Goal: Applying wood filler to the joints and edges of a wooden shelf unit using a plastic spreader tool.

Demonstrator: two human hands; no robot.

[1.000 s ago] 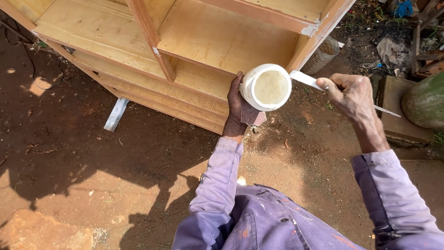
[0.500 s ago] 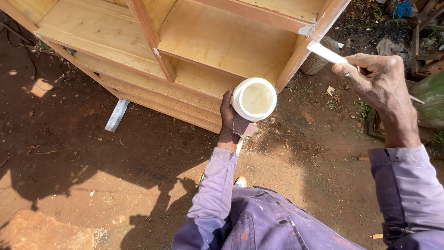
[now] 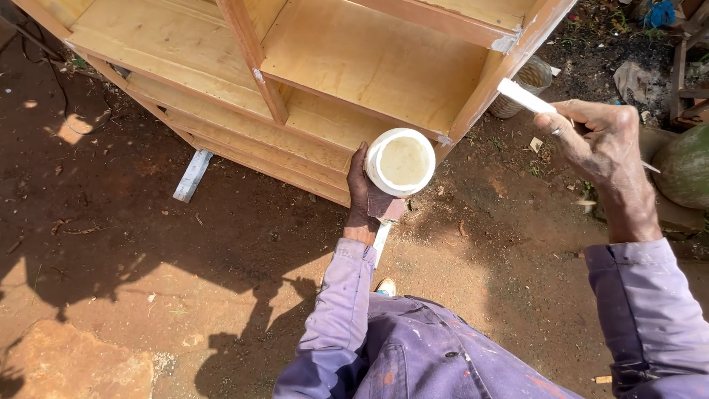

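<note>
My left hand (image 3: 363, 193) grips a round white tub (image 3: 401, 162) of pale cream-coloured paste, held open side up just in front of a wooden shelf unit (image 3: 310, 81). My right hand (image 3: 600, 140) holds a flat white putty knife (image 3: 524, 95) whose blade tip touches or nearly touches the unit's right upright (image 3: 509, 63), where a whitish filler patch shows at the joint. A piece of brown sandpaper (image 3: 385, 208) is tucked under the tub in the left hand. Both arms wear purple sleeves.
The shelf unit lies on red-brown dirt. A grey wooden strip (image 3: 192, 174) rests on the ground at its left. A woven basket (image 3: 526, 83) stands behind the right upright. A green rounded object (image 3: 683, 166) and scrap lie at the far right.
My right hand has risen and moved away from the tub toward the unit's right upright, carrying the putty knife. The tub in my left hand has dropped slightly lower.
</note>
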